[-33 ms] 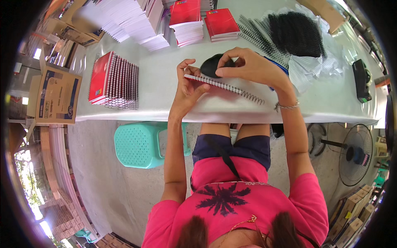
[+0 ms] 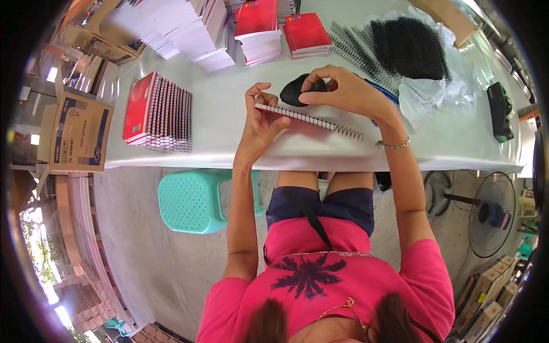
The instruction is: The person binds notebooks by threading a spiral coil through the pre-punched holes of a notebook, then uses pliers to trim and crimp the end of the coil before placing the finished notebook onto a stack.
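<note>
My left hand (image 2: 258,123) grips a thin spiral notebook (image 2: 275,110) by its left end, thumb in front and fingers behind. The notebook is seen along its bound edge, with a bit of red cover showing. A black wire coil (image 2: 350,132) runs through that edge and its loose turns stick out past the right end. Just beyond the notebook, my right hand (image 2: 337,90) has its thumb and fingers closed on a smooth, rounded black object (image 2: 293,91). My palm hides part of that object, and its kind cannot be made out.
Red coil-bound notebooks (image 2: 157,114) are stacked at left. Red-covered pads (image 2: 306,34) and white paper piles (image 2: 189,28) stand at the back. Black coils (image 2: 409,48) lie on crumpled plastic at back right, a black device (image 2: 501,111) at far right. A green stool (image 2: 191,200) stands below the table.
The coil's loose end has drawn slightly left, toward the notebook. The black object has shifted a little to the right. My left hand keeps its hold.
</note>
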